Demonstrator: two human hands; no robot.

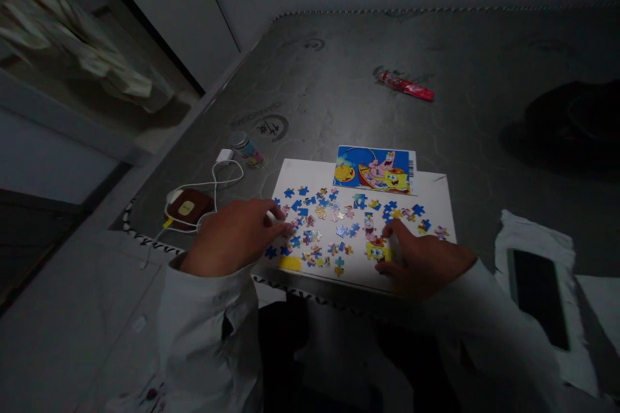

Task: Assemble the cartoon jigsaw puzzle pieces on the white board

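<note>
A white board (438,203) lies on the grey mattress-like surface, strewn with several loose jigsaw pieces (320,219), mostly blue and yellow. A colourful cartoon reference picture (374,170) rests at the board's far edge. My left hand (232,235) lies on the board's left side, fingers curled with the fingertips touching pieces. My right hand (421,261) rests at the board's near right, fingers pinched on a small joined yellow cluster of pieces (378,250). Both wrists wear white sleeves.
A dark red power bank (186,208) with a white cable and plug (224,156) sits left of the board, a small tube-shaped container (247,148) behind it. A red wrapper (405,86) lies farther back. A phone (537,297) on white cloth lies right.
</note>
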